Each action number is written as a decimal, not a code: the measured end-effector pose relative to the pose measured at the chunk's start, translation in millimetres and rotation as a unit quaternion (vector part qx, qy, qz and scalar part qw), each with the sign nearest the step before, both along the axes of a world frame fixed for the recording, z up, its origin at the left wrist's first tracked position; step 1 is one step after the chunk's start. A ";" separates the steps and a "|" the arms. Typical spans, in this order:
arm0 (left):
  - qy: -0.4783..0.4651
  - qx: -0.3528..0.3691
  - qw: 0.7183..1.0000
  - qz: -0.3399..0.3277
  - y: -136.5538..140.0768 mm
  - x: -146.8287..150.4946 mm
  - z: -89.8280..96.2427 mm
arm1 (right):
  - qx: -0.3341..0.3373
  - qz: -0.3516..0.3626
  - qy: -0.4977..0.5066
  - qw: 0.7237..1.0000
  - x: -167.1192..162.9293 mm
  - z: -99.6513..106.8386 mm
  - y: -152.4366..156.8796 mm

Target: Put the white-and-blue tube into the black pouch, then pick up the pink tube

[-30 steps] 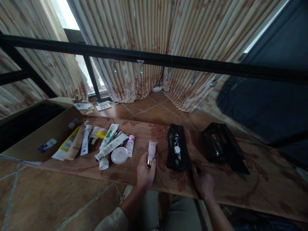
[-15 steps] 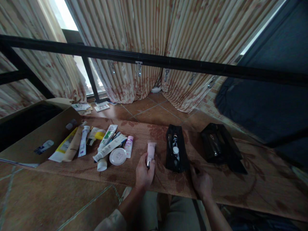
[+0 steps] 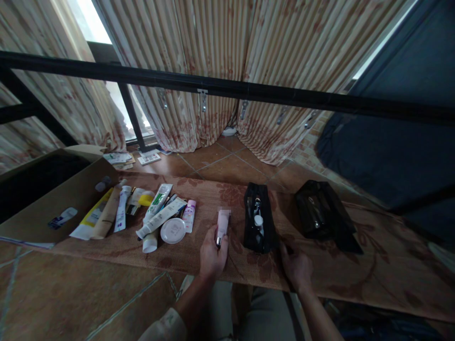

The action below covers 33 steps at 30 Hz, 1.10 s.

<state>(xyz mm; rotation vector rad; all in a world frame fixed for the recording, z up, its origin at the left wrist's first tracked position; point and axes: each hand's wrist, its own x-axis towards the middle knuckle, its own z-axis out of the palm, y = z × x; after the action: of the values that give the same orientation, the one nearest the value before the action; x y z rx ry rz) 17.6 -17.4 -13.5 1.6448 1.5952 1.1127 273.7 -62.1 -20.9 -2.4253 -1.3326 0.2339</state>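
My left hand [image 3: 213, 255] is closed around the silver-capped lower end of a pale pink cosmetic tube [image 3: 222, 223], held pointing away from me above the cloth. To its right a black see-through pouch [image 3: 250, 237] lies lengthwise, with a white-capped bottle [image 3: 259, 221] and other small items inside. My right hand [image 3: 296, 266] rests by the pouch's near right corner, fingers curled; whether they pinch its edge is hidden. Left of my left hand lie a round white-lidded tub [image 3: 173, 230], a small pink tube [image 3: 189, 216] and a white tube [image 3: 163, 217] in a pile.
A second black pouch [image 3: 314, 215], its flap folded out, sits to the right. At the far left stands a cardboard box [image 3: 83, 196] beside several more tubes. The reddish patterned cloth [image 3: 209, 192] covers a long low surface. A black metal rail [image 3: 227, 85] crosses ahead, before striped curtains [image 3: 213, 42].
The view has shifted very slightly. Both hands, the pink tube and the pouch keep nearly the same places.
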 end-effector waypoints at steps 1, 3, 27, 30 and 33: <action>0.001 0.000 1.000 0.001 0.1 0.1 -0.3 | 0.000 -0.001 -0.001 1.000 -0.1 0.1 0.1; 0.002 0.003 1.000 0.003 0.2 0.2 -0.7 | -0.003 -0.002 -0.004 1.000 -0.7 1.2 0.4; -0.007 -0.010 1.000 0.011 0.2 1.0 4.7 | -0.011 -0.004 -0.008 1.000 -0.8 2.1 2.0; -0.006 -0.016 1.000 0.008 0.5 0.8 4.4 | -0.008 -0.004 -0.002 1.000 -0.8 2.0 2.0; -0.005 -0.015 1.000 0.008 1.2 0.9 3.7 | 0.000 -0.005 0.005 1.000 -0.6 1.3 2.2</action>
<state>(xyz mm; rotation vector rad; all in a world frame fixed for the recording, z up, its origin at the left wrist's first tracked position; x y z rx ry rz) 18.4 -16.3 -9.8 1.6070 1.6135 1.0978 273.1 -59.9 -19.6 -2.4275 -1.3154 0.2441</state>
